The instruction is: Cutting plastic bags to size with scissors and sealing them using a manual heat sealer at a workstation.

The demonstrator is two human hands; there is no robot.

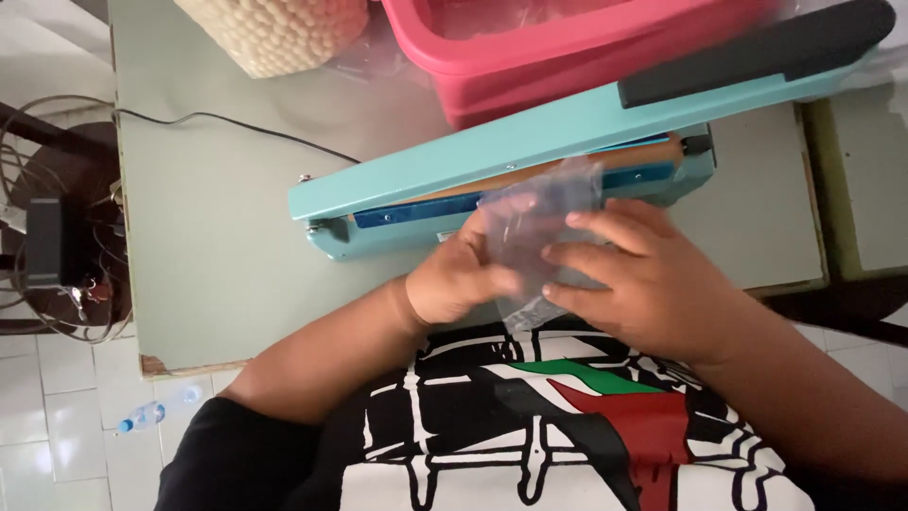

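Fingers on plastic bag edge

Sealer, ctr frame: teal body, black handle. Tub, top: pink. Bag, ctr: clear; table, left: pale grey-green.

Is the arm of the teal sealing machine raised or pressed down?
Raised. The sealing machine arm stands tilted above its base, and the clear plastic bag lies at the gap.
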